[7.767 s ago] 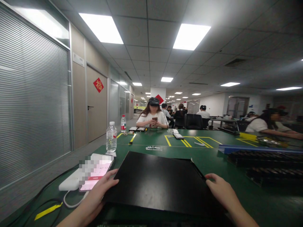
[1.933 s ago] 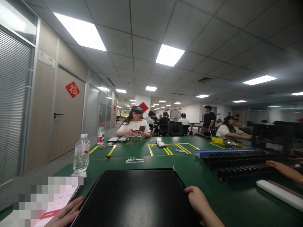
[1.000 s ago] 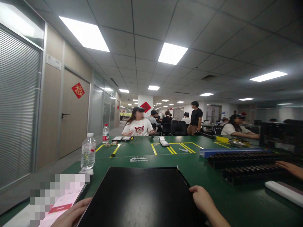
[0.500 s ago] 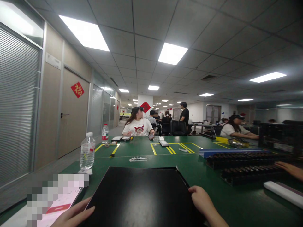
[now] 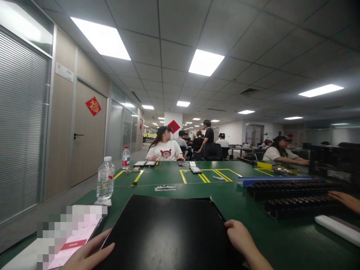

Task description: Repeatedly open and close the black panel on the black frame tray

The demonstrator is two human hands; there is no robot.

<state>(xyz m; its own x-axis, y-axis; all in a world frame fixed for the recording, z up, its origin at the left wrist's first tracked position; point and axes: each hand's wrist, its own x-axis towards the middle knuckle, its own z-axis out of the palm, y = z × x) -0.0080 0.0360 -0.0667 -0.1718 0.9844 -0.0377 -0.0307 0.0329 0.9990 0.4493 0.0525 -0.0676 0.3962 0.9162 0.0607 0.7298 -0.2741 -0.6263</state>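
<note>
Head: left hand (image 5: 91, 252), right hand (image 5: 239, 235) hold black panel (image 5: 165, 228); sign (image 5: 93, 106): 福.

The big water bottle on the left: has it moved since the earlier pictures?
No, not visibly: the big bottle keeps its place just left of the nearest yellow tape on the green table.

From a single head-worn camera we look nearly level over the tabletop (image 5: 281, 240) toward its far edge, with our left hand (image 5: 90, 251) and right hand (image 5: 239, 236) close below and the ceiling (image 5: 174, 45) above
</note>
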